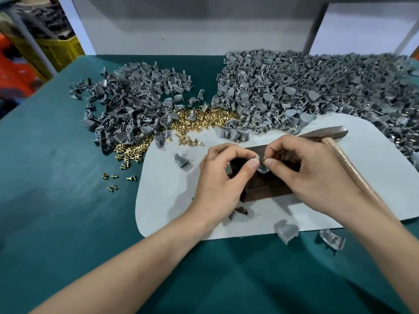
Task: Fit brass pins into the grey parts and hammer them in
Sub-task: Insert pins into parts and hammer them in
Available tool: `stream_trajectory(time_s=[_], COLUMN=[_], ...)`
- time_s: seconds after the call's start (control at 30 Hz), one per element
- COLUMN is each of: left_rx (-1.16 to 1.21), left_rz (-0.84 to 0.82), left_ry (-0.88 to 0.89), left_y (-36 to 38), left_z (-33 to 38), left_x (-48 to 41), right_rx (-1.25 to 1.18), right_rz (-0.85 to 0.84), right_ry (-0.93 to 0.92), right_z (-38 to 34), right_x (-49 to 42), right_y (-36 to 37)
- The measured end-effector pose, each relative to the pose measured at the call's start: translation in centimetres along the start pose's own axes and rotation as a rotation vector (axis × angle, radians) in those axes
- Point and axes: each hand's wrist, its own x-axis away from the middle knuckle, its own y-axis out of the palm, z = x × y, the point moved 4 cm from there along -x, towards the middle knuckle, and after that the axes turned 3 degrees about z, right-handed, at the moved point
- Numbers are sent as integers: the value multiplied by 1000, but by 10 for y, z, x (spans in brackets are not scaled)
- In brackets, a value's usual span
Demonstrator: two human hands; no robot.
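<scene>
Both hands meet over a dark metal block (265, 189) on a pale mat (172, 196). My left hand (223, 177) pinches a small grey part (263, 169) between thumb and forefinger. My right hand (315, 175) pinches a brass pin (263, 163) at that part, fingers curled. A hammer (353, 168) with a wooden handle lies under my right hand, its metal head (326, 132) pointing to the far right. Loose brass pins (204, 118) lie heaped behind the mat.
A pile of grey parts (131, 103) sits at the back left, and a larger pile (317, 87) at the back right. Single grey parts (181, 160) (286, 231) (332, 239) lie on and near the mat. Stray pins (120, 177) dot the green tabletop (56, 177).
</scene>
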Motion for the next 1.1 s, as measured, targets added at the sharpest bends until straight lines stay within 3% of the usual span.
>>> stream_trajectory(time_s=[0.6, 1.1], left_rx=[92, 106], left_rz=[15, 9], left_ry=[75, 6], left_y=[-1, -1], left_z=[4, 4], left_x=[3, 3], right_rx=[-71, -168], right_rz=[59, 65], right_ry=[165, 193], right_z=[5, 10], right_x=[6, 9], right_y=[3, 4])
